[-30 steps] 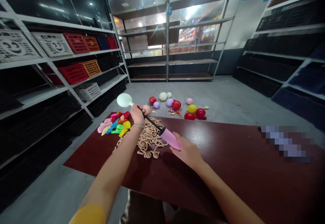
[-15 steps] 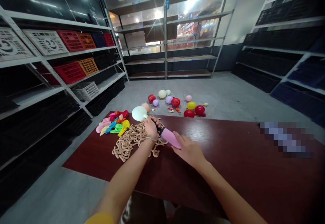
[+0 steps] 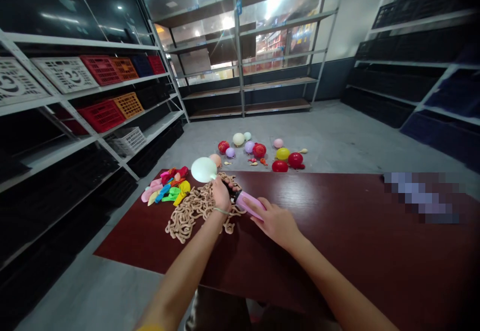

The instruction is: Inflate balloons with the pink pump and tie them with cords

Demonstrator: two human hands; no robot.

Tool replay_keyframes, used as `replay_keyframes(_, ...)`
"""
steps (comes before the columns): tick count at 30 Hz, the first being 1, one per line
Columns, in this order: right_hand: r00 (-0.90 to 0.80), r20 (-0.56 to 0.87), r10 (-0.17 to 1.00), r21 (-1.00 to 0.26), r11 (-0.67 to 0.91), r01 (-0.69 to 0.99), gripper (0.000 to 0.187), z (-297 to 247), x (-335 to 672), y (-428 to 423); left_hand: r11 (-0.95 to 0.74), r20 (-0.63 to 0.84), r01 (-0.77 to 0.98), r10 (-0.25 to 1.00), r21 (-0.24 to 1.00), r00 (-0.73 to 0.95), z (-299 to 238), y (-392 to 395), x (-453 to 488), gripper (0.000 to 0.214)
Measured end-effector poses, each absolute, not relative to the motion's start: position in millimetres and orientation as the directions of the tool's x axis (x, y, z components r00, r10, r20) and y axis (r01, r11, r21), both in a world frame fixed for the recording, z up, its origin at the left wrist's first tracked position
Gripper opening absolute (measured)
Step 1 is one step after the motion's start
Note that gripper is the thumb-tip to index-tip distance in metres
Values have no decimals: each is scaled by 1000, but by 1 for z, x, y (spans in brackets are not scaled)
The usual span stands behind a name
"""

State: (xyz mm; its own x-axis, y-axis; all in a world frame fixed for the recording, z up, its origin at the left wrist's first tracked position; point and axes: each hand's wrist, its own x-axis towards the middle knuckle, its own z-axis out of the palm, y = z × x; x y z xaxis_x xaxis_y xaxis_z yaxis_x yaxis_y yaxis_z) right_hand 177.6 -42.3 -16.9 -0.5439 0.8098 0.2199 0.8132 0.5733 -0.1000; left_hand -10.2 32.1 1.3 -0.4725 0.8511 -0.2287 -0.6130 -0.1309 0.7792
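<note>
A pale mint balloon (image 3: 203, 169), partly inflated, sticks out beyond my left hand (image 3: 221, 194). The fingers of that hand are closed around the balloon's neck and the dark front end of a pink balloon pump (image 3: 243, 201). My right hand (image 3: 276, 222) is wrapped around the rear of the pump's pink body. Under and beside my left hand lies a tangled heap of beige cord (image 3: 187, 216). Several limp balloons (image 3: 168, 187) in mixed colours are piled at the table's left end.
The dark red table (image 3: 330, 251) spans the foreground, with a blurred-out object (image 3: 420, 198) on its right. Inflated balloons, among them a yellow balloon (image 3: 282, 154), lie on the floor beyond. Metal shelving (image 3: 240, 91) stands behind; crates such as a red crate (image 3: 101, 116) fill the left shelves.
The mint balloon looks slightly larger. My right hand has slid its fingers further forward over the pump's pink body. The view has shifted a little.
</note>
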Motion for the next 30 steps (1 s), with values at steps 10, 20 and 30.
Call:
replay_keyframes(10,-589,212,780,-225,626,747,55,-15,168,-50,-159,-155,-529,852,834,-501,36,61,-72,12)
replay_keyframes(20,-514,242,823,-208,562,801,56,-22,171,-47,-193,-125,-591,882,783,-454,10,41,-17,15)
replay_keyframes(30,-562,235,793,-310,609,730,59,-22,160,-55,-131,-132,-471,865,872,-484,44,69,-73,9)
